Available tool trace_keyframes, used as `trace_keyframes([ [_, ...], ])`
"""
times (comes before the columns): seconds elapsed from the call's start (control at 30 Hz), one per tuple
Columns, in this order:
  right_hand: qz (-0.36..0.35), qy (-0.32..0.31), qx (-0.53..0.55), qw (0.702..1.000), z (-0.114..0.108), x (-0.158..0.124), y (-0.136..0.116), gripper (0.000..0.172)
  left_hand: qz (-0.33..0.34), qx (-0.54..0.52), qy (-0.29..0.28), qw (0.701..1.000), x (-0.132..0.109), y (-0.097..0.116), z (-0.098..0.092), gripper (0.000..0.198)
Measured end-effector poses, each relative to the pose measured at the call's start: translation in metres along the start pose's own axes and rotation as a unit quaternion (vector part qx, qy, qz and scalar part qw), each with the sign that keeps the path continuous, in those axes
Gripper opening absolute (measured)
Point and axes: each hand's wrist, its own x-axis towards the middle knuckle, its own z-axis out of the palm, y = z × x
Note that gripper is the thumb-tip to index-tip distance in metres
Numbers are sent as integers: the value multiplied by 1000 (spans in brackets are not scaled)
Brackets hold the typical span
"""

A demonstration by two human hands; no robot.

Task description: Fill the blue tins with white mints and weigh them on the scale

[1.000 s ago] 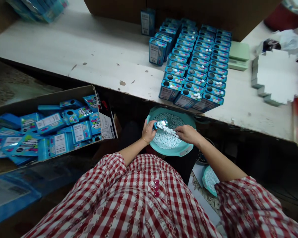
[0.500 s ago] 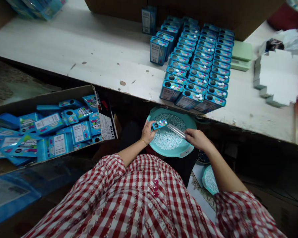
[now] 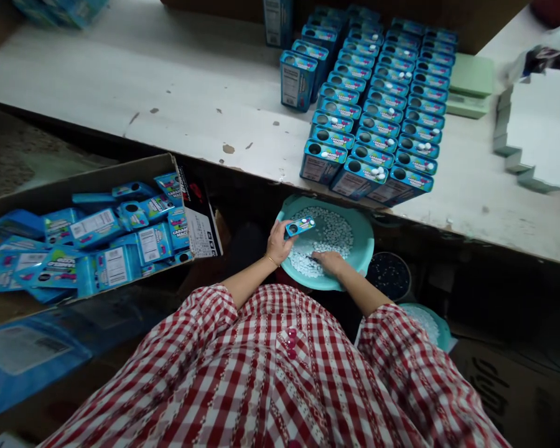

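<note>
My left hand (image 3: 279, 242) is closed around a small blue candy box (image 3: 300, 227). The box's top faces up, showing a dark round hole and several white candies on it. It is held over the left side of a turquoise basin (image 3: 364, 239) filled with small white candies (image 3: 338, 233). My right hand (image 3: 330, 262) reaches down into the candies at the front of the basin, fingers drawn together. Its fingertips are partly buried, and the metal scoop cannot be seen, so what they grip is hidden.
Rows of upright blue boxes (image 3: 376, 124) stand on the white table (image 3: 191, 124), beside a pale green case (image 3: 469, 84) and white cut-out card (image 3: 541, 124). A carton (image 3: 198, 218) of blue boxes is at left. A dark round container (image 3: 389, 275) and another turquoise bowl (image 3: 443, 330) sit lower right.
My right hand has moved left and down from the basin's right rim into the candies. The clear-looking metal scoop it held is out of sight. My left hand keeps the box in nearly the same place.
</note>
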Motion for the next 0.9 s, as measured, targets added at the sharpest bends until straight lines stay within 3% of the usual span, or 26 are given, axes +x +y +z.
trace_keyframes([
  [0.13,-13,-42,-21,999,-14,-8,13,24,-15,-20,14,1000,0,-2,1,38],
  [0.37,-59,12,33,998,-71,-47,12,25,-3,-18,16,1000,1,-1,1,36],
  [0.47,-64,37,34,997,-97,-57,-2,25,30,-2,-6,1000,1,-1,1,32],
  [0.6,-27,33,-48,998,-119,-57,-36,28,48,19,-37,998,-1,0,1,31],
  [0.77,31,14,-146,989,-130,-54,-79,29,63,32,-54,996,-2,2,1,36],
  [0.9,60,20,-170,983,-135,-70,-82,29,64,29,-50,996,-2,2,0,37],
])
